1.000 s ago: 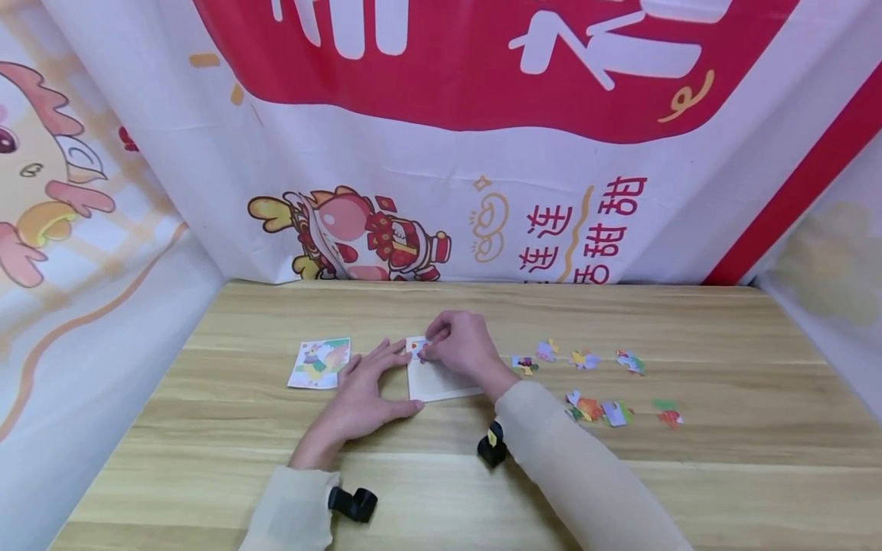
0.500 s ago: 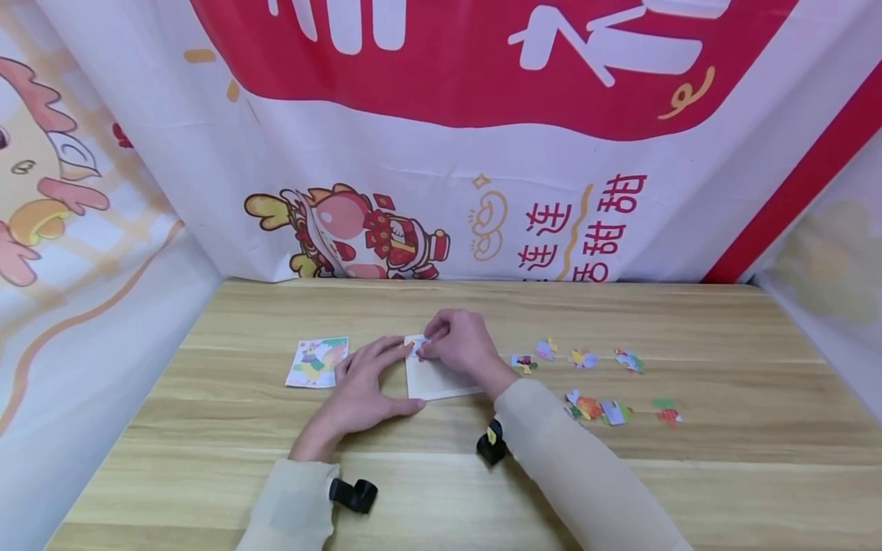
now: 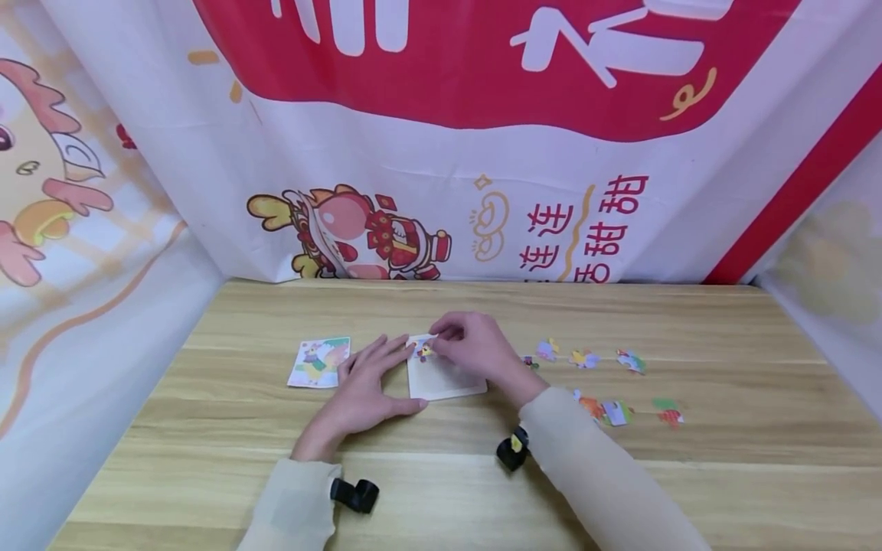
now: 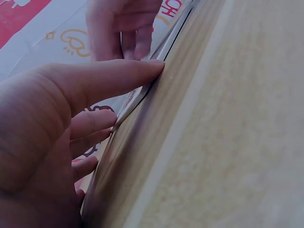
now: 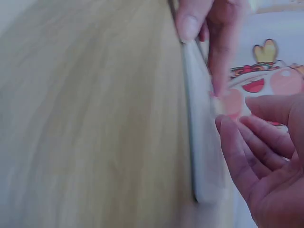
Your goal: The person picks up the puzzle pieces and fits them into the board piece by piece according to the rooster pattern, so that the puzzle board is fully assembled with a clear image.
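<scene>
A small white tray [image 3: 448,384] lies mid-table with a colourful puzzle piece [image 3: 423,352] in its upper left corner. My left hand [image 3: 361,394] spans the tray's left side, fingers at the top corner and thumb at the bottom one; in the left wrist view its straight thumb touches the tray edge [image 4: 130,110]. Over the tray's upper part is my right hand [image 3: 475,348], near the piece. The right wrist view shows this hand [image 5: 278,166] with fingers bent and fingertips apart beside the tray [image 5: 202,137], nothing visible between them.
A square picture card [image 3: 319,363] lies left of the tray, close to the left hand's fingers. Several loose puzzle pieces [image 3: 584,359] are scattered to the right, some partly behind the right forearm. A printed cloth [image 3: 427,168] hangs behind the table.
My right hand has drawn back slightly to the right from the tray's upper left corner, uncovering more of the piece there. The left hand has stayed nearly in place.
</scene>
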`<state>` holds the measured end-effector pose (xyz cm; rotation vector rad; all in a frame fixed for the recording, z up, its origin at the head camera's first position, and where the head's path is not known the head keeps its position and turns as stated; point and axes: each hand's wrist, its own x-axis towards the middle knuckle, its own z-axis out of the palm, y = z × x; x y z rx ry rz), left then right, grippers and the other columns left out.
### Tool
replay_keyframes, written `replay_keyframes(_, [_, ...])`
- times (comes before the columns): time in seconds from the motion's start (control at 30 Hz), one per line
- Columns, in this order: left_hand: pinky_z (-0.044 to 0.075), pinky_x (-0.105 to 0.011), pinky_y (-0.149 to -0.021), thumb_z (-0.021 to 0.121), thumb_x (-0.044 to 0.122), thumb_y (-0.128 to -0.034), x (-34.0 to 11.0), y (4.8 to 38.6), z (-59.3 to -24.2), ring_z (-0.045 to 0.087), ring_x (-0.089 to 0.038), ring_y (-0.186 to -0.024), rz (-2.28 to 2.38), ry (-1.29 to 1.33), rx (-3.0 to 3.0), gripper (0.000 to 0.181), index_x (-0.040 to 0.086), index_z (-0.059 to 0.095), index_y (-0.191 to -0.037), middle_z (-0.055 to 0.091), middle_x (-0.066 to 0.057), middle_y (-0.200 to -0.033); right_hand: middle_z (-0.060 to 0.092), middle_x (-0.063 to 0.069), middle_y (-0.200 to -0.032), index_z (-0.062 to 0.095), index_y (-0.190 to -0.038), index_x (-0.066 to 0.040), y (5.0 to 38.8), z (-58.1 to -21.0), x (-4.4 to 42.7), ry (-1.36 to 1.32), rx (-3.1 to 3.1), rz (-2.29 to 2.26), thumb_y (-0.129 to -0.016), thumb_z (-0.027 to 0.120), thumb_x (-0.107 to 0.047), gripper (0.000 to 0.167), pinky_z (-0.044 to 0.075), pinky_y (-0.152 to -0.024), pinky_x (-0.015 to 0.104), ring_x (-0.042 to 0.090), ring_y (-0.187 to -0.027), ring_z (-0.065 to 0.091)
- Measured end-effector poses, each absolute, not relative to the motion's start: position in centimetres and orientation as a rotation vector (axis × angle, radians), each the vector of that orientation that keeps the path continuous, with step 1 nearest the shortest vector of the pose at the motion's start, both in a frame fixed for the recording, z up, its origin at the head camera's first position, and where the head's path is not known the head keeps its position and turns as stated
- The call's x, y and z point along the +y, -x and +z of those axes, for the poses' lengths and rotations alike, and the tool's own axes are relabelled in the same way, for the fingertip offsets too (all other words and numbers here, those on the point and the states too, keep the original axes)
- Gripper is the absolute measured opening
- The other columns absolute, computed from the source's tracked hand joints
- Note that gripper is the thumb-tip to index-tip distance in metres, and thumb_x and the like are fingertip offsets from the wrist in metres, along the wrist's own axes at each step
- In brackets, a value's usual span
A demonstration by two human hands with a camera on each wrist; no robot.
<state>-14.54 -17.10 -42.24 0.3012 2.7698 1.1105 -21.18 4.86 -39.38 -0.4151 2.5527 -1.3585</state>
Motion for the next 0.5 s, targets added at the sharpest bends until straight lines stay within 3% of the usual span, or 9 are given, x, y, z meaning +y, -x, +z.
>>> replay_keyframes(0.3, [0.004, -0.067, -0.130, 0.092, 0.044, -0.0820, -17.0, 14.6, -42.1, 0.013, -0.033, -0.170, 1.104, -0.280, 2.768, 0.092, 0.020, 0.051, -0.161, 0.035, 0.003, -0.177, 0.078, 0.009, -0.108, 0.077, -0.122, -0.013, 19.7, -37.5, 10.7, 0.273, 2.477, -1.516, -0.102, 0.075, -0.027, 0.025, 0.066, -0.084, 0.044, 0.024, -0.093, 0.075])
replay_keyframes(0.5, [0.004, -0.067, -0.130, 0.092, 0.042, -0.0819, -17.0, 14.5, -42.2, 0.014, -0.032, -0.170, 1.106, -0.273, 2.759, 0.092, 0.019, 0.051, -0.161, 0.035, 0.002, -0.177, 0.079, 0.009, -0.103, 0.077, -0.118, -0.013, 19.0, -38.2, 14.3, 0.208, 2.528, -1.501, -0.100, 0.077, -0.031, 0.025, 0.064, -0.078, 0.041, 0.028, -0.090, 0.074])
